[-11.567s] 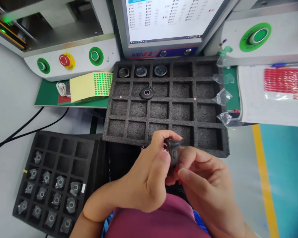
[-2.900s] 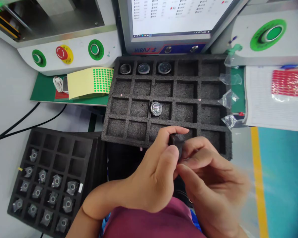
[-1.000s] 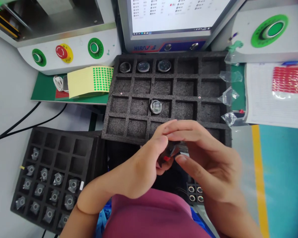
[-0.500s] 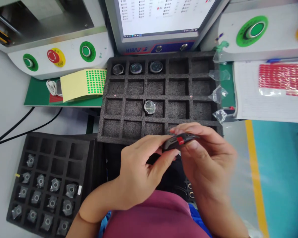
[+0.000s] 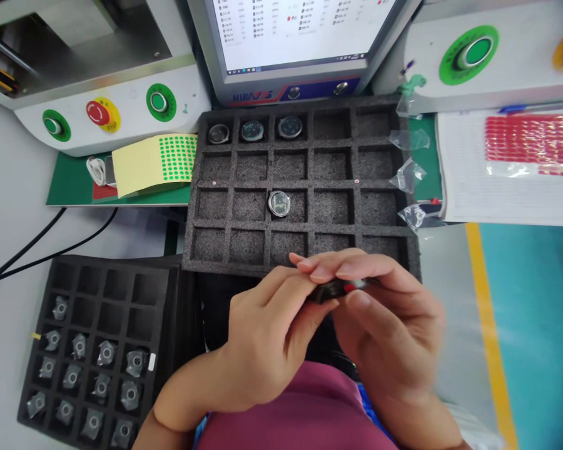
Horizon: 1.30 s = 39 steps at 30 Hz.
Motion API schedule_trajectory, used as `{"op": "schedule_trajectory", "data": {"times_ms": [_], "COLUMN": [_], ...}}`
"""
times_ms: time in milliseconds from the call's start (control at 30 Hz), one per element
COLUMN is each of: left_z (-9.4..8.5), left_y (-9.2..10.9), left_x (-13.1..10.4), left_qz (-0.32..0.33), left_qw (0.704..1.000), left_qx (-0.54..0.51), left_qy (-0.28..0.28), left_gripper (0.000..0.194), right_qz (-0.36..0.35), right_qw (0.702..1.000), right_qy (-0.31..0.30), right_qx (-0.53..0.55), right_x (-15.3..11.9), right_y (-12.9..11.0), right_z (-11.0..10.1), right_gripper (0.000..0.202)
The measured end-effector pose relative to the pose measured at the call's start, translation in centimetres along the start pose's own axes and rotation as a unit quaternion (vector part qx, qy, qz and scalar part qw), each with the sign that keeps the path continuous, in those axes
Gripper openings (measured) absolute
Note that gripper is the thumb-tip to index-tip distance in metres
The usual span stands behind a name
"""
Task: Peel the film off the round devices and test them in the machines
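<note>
Between both hands, in front of my body, is a black watch case seen edge-on, with a small red sticker on its side. My left hand pinches its left end between thumb and fingers. On the right end, my right hand has its thumb below and its fingers laid over the top, covering much of the case. Just beyond the hands lies a dark foam tray. One round watch rests in its middle compartment, and three more, including a watch, sit along the back row.
At lower left, a second black tray holds several parts in clear wrap. A yellow sheet with green dot stickers lies left of the foam tray. Red stickers lie on paper at right, near plastic film scraps. A monitor stands behind.
Both hands have lowered slightly with the watch case. The right fingers have come over its top, hiding more of the case and part of the red sticker. The view has shifted a little.
</note>
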<state>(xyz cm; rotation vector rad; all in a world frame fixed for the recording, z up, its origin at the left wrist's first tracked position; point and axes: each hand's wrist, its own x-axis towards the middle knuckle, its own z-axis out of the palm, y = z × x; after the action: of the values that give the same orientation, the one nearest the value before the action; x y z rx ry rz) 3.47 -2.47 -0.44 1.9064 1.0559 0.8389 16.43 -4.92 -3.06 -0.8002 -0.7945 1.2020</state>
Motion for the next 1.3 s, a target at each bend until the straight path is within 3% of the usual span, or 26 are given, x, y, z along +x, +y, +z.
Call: {"op": "schedule_trajectory", "data": {"times_ms": [167, 400, 633, 800, 1100, 1233, 1300], "left_z": [-0.5, -0.2, 0.0, 0.2, -0.6, -0.9, -1.0], "left_y": [0.1, -0.5, -0.8, -1.1, -1.1, -1.3, -1.2], "left_x": [-0.3, -0.3, -0.3, -0.3, 0.0, 0.3, 0.5], "left_qz": [0.052, 0.123, 0.157, 0.201, 0.261, 0.274, 0.244], "left_qw": [0.998, 0.991, 0.982, 0.971, 0.942, 0.935, 0.944], "left_qx": [-0.015, 0.033, 0.089, 0.106, 0.195, 0.207, 0.204], "left_qy": [-0.010, 0.028, 0.051, 0.073, 0.085, 0.089, 0.092], "left_gripper": [0.027, 0.017, 0.018, 0.022, 0.026, 0.024, 0.021], "right_qz": [-0.049, -0.139, -0.065, -0.006, 0.004, -0.014, -0.011], "right_qw": [0.998, 0.989, 0.991, 0.989, 0.980, 0.975, 0.974], "right_qy": [0.035, 0.005, 0.000, 0.044, 0.074, 0.069, 0.058], "right_qx": [0.020, 0.050, 0.115, 0.144, 0.184, 0.210, 0.218], "right_x": [-0.4, 0.0, 0.5, 0.5, 1.0, 1.5, 1.8], "right_y": [0.0, 1.1, 0.5, -0.3, -0.5, 0.0, 0.3], "right_z": [1.2, 1.5, 1.5, 2.3, 3.5, 3.6, 3.5], "right_gripper": [0.021, 0.028, 0.018, 0.015, 0.036, 0.028, 0.019]}}
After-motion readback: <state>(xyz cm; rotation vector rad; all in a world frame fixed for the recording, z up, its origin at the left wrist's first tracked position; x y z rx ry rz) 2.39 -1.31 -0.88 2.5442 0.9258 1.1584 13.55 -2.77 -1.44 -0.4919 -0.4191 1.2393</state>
